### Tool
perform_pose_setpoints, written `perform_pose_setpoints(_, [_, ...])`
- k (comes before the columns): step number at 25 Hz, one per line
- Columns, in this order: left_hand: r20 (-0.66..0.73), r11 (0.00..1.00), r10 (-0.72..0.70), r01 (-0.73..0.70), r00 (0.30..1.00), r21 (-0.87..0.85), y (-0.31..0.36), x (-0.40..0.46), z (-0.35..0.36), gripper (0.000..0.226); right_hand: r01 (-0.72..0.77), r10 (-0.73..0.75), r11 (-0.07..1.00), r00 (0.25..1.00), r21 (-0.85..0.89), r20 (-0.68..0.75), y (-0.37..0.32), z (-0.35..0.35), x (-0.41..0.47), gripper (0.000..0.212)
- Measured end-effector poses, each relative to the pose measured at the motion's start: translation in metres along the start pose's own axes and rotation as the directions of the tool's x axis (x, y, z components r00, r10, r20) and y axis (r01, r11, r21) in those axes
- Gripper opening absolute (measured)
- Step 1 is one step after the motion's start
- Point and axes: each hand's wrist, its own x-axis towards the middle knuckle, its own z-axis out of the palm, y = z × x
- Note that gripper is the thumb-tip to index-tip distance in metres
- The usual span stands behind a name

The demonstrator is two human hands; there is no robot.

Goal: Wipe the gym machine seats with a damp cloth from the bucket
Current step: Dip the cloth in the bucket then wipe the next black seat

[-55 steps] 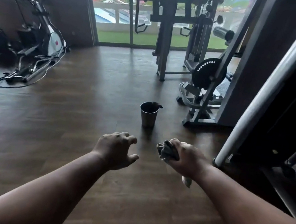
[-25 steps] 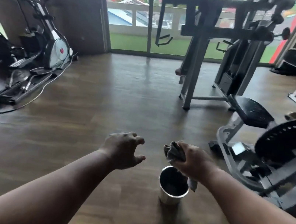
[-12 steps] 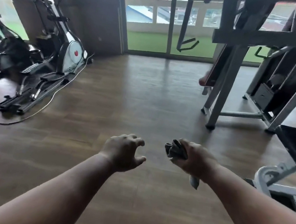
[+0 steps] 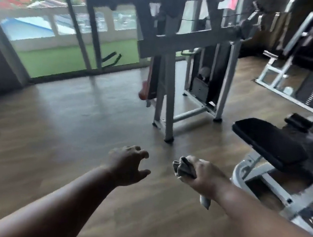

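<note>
Wood-look floor (image 4: 67, 135): smooth, glossy planks under you, streaked by motion blur; your view has swung right since a moment ago, and the bucket that sat at your feet is now out of frame.
Grey machine frame (image 4: 168, 91): square steel posts and crossbars straight ahead, closer and larger than half a second back; hard painted metal, nothing on it to wipe that you can see.
Black seat pad (image 4: 268, 144): flat, rectangular, matte vinyl-looking cushion on a white tubular base to your right; it has come much further into view, so judge it your next surface, still apart from your hands.
Left hand (image 4: 127, 165): held out over the floor, fingers loosely curled and spread, holding nothing.
Right hand (image 4: 203, 181): fist wrapped tight around the cloth, as before.
Grey cloth (image 4: 184, 169): bunched, soft, crumpled folds poking from the top of your fist, a tail hanging below; whether it is damp you cannot tell.
</note>
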Motion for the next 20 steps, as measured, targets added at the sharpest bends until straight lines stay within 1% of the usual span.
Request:
perform_pose_setpoints(4, [-0.022,0.976,0.218,-0.218,0.976,-0.019,0.028,0.123,0.003,0.056,-0.174,0.177,0.984,0.981,0.036,-0.081,0.065,-0.034,0.036,0.048])
perform_pose_setpoints(8, [-0.049,0.924,0.380,-0.381,0.924,-0.014,0.082,0.252,0.018,0.057,-0.307,0.307,0.951,0.942,0.024,-0.133,0.159,-0.074,0.076,0.051])
perform_pose_setpoints(11, [-0.088,0.906,0.421,-0.423,0.903,-0.012,0.128,0.342,0.028,0.057,-0.362,0.360,0.932,0.923,0.010,-0.137,0.232,-0.115,0.112,0.047])
perform_pose_setpoints(16, [-0.047,0.866,0.492,-0.494,0.870,-0.075,0.206,0.458,0.042,0.054,-0.444,0.442,0.896,0.887,0.016,-0.132,0.322,-0.172,0.145,0.040])
perform_pose_setpoints(18, [-0.032,0.837,0.539,-0.539,0.842,-0.092,0.238,0.498,0.050,0.053,-0.481,0.484,0.875,0.864,0.055,-0.141,0.355,-0.184,0.145,0.036])
perform_pose_setpoints(20, [-0.009,0.805,0.586,-0.583,0.810,-0.107,0.266,0.529,0.061,0.053,-0.539,0.545,0.839,0.826,0.080,-0.142,0.381,-0.187,0.139,0.037])
